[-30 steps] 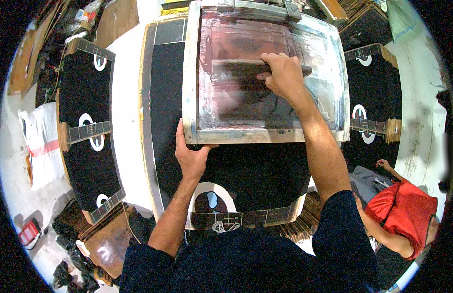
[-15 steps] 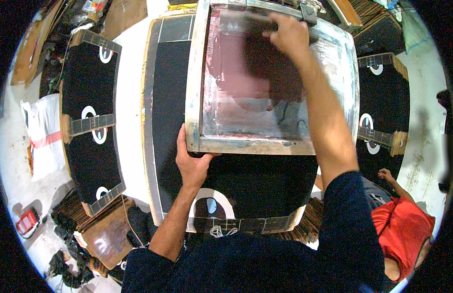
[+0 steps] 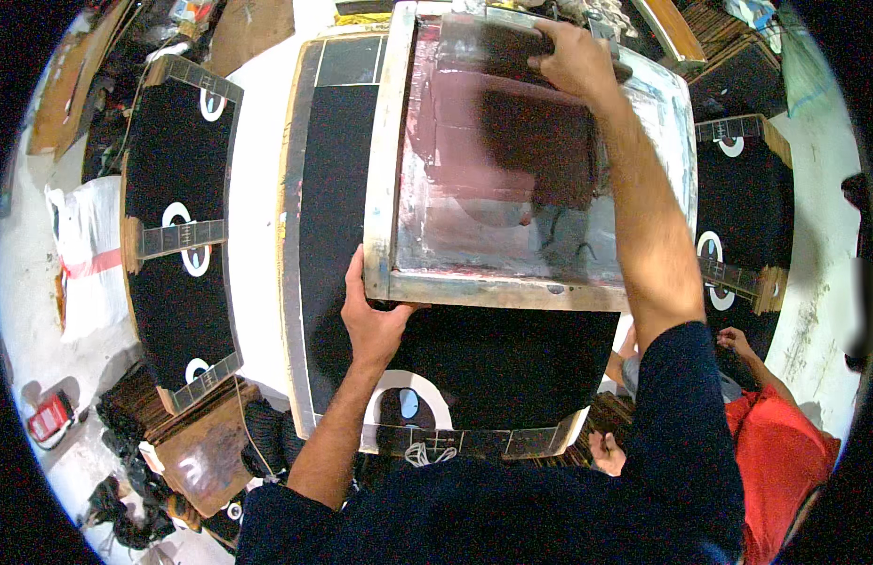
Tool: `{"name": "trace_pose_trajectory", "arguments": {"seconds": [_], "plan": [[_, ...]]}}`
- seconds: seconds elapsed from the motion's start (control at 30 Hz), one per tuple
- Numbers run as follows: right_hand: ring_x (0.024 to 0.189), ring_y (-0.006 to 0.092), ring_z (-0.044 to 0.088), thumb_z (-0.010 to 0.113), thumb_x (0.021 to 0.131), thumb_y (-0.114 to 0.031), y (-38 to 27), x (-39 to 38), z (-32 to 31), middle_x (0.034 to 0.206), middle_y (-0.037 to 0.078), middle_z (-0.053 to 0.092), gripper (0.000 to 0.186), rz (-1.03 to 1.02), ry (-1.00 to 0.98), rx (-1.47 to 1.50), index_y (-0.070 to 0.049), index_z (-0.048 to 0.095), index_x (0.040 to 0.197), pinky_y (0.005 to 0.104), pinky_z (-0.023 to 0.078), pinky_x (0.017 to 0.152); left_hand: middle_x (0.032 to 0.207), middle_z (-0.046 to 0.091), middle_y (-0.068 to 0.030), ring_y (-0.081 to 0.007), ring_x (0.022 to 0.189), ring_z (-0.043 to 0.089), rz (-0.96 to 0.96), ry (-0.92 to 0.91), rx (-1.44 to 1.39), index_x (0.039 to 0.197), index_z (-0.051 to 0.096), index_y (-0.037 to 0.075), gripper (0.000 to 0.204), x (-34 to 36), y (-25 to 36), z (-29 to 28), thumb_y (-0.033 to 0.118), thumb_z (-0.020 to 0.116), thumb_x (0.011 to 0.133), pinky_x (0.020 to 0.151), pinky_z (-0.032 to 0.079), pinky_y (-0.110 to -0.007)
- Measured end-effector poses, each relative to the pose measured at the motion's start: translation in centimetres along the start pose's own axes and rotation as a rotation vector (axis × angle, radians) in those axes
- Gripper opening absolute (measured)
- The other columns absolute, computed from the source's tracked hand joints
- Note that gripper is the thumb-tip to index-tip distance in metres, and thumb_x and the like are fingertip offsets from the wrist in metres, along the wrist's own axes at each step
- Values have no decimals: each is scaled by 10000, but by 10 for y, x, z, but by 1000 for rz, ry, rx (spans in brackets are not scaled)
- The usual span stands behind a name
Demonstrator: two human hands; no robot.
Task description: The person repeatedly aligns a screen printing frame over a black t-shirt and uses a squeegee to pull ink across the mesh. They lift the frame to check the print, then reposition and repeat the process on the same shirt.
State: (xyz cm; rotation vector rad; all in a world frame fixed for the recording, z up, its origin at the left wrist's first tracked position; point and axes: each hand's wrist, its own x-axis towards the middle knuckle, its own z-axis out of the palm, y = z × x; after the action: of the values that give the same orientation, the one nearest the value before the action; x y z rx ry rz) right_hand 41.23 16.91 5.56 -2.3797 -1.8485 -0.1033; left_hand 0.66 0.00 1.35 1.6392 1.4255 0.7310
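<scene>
A silk-screen frame [image 3: 512, 294] with a pale, paint-stained border lies over a black fabric panel [image 3: 493, 367] on a board. My left hand [image 3: 375, 325] grips its near left corner, fingers along the side and thumb at the near edge. At the far end of the mesh [image 3: 464, 179], my right hand [image 3: 579, 64] is closed on a dark, blurred squeegee [image 3: 488, 42]. Reddish-brown ink tints much of the mesh, with a dark patch showing in its middle. Below the frame, a white ring with a blue and black centre [image 3: 409, 405] shows on the fabric.
Black printed panels on boards stand at the left [image 3: 177, 311] and right [image 3: 752, 207]. A person in a red garment [image 3: 784, 471] is close on my right, one hand [image 3: 606, 454] near my elbow. A white sack [image 3: 93, 301] and a red object [image 3: 50, 417] lie at left.
My right hand stays at the far end of the screen, with the dark squeegee showing more plainly beneath it. The person at right has shifted and another hand shows. The whole view has moved slightly.
</scene>
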Motion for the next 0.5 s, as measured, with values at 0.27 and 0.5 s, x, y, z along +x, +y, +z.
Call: {"name": "trace_pose_trajectory", "arguments": {"seconds": [0.27, 0.5], "plan": [[1313, 304, 581, 801, 836, -425, 1, 46, 17, 1351, 60, 671, 578, 71, 7, -33, -272, 642, 1370, 623, 419, 1079, 1447, 586, -161, -257, 1287, 604, -52, -6, -91, 1515, 433, 14, 1096, 0, -8, 1, 129, 994, 581, 1091, 498, -381], [1184, 283, 562, 782, 851, -309, -94, -205, 2, 1137, 17, 685, 268, 239, 415, 363, -225, 728, 1101, 554, 338, 1068, 1443, 578, -178, -273, 1274, 605, -10, -23, -142, 1496, 438, -11, 1106, 4, 0, -5, 127, 999, 553, 1091, 496, -389]]}}
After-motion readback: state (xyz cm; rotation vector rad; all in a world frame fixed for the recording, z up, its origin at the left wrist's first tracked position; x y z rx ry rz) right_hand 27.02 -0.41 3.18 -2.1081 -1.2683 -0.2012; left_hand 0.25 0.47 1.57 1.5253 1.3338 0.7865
